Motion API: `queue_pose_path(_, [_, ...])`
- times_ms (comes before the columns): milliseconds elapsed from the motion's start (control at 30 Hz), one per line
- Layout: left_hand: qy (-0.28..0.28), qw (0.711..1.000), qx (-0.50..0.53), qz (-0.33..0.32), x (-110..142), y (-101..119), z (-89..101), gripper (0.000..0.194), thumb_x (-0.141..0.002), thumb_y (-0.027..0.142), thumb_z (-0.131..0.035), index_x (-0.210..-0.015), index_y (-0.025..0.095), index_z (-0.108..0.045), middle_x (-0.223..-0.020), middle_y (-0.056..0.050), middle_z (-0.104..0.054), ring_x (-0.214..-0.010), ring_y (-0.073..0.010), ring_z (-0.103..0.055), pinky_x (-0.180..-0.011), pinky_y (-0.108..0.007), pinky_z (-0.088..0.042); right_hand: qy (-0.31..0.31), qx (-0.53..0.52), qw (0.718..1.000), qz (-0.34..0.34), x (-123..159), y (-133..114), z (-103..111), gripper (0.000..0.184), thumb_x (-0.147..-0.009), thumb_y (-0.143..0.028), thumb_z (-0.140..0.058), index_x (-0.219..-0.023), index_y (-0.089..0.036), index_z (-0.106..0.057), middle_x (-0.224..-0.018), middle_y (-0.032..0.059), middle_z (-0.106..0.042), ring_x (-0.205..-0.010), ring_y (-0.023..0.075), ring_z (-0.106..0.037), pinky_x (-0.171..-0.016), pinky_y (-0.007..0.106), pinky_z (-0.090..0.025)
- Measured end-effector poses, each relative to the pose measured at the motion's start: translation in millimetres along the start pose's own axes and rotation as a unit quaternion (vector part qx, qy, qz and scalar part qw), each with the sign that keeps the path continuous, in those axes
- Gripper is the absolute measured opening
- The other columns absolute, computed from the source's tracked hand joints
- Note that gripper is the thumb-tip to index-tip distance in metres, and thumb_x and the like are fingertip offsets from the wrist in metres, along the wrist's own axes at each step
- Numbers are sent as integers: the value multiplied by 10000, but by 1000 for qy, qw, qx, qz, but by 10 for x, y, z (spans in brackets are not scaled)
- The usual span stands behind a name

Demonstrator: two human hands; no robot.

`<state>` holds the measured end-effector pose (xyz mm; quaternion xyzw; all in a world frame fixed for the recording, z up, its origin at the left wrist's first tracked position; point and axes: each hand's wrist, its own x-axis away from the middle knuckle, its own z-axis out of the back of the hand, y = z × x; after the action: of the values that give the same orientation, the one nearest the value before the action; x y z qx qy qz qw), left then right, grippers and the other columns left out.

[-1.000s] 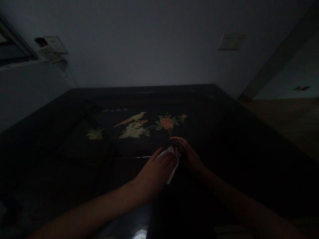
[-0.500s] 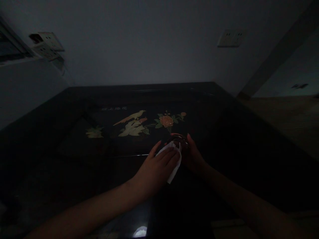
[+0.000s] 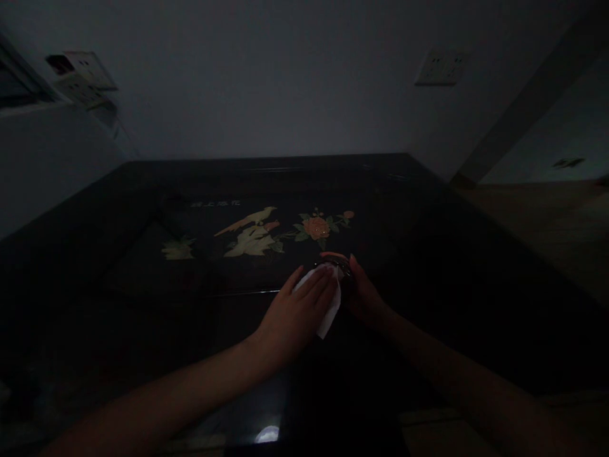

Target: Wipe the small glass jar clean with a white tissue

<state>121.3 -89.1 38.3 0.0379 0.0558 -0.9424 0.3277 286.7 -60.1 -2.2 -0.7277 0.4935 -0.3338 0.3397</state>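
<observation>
My left hand (image 3: 294, 318) is closed on a white tissue (image 3: 329, 319) and presses it against a small, dark, glossy round object (image 3: 343, 264). On the right side, my right hand (image 3: 368, 295) grips that object's edge, its thumb up at the rim. The tissue covers part of the object and hangs down below the left fingers. Dim light hides the object's exact kind. Both hands are over the near part of a shiny black tabletop (image 3: 390, 235).
Inlaid on the tabletop are a bird (image 3: 254, 218), a flower (image 3: 316, 227) and some lettering. A pale wall (image 3: 266, 89) stands behind, with a socket plate (image 3: 441, 66) at right and sockets (image 3: 92, 70) at left. Floor (image 3: 537, 216) shows beyond the right edge.
The left hand, tissue and round object have shifted slightly left and up in the picture. The tissue now covers more of the object's front. Both grips continue.
</observation>
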Motion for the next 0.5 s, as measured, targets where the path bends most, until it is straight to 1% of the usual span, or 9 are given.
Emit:
queue_pose_path(100, [-9,1000,15,5,-13,9,-34,463,-923,158,-334,-1379,99,-384,-1459,-149,-425,-1401,-252,-294,-1138,-501,-234,-3,10,1000,11,15,14,-6,435,-827,-617,-497,-1062,-271,-614,-969,8,-701,-889,176,-648,-854,324,-475])
queue_pose_path(167, [-12,999,33,0,-18,26,-62,460,-921,171,-347,-1372,87,-383,-1439,-161,-447,-1411,-265,-267,-1147,-522,-202,-8,12,1000,20,21,18,-8,432,-820,-612,-515,-1059,-267,-617,-956,6,-703,-876,178,-652,-857,325,-477])
queue_pose_path(233, [-11,998,59,-14,-18,46,-86,480,-912,181,-371,-1381,78,-357,-1418,-175,-465,-1415,-279,-253,-1153,-555,-148,-16,14,1000,23,25,16,-7,447,-815,-618,-520,-1066,-260,-615,-934,10,-708,-862,186,-660,-857,338,-481])
queue_pose_path(333, [-14,994,105,-39,-9,61,-96,543,-878,181,-420,-1398,72,-307,-1426,-189,-446,-1410,-290,-264,-1152,-590,-55,-18,16,1000,14,29,0,-7,469,-815,-628,-506,-1074,-250,-607,-940,25,-715,-873,208,-670,-866,369,-484])
queue_pose_path(400, [-15,990,130,-49,-6,55,-86,543,-858,180,-439,-1377,70,-329,-1417,-190,-453,-1395,-284,-300,-1158,-574,-21,-16,13,1000,5,31,-21,-13,477,-820,-630,-493,-1079,-245,-606,-943,35,-717,-900,221,-670,-881,388,-481])
queue_pose_path(500, [5,986,159,-50,-11,31,-71,448,-878,180,-405,-1317,90,-406,-1350,-161,-526,-1342,-237,-397,-1179,-506,-12,-11,3,1000,-4,31,-56,-26,478,-828,-630,-476,-1066,-239,-616,-948,39,-718,-939,229,-662,-904,397,-471])
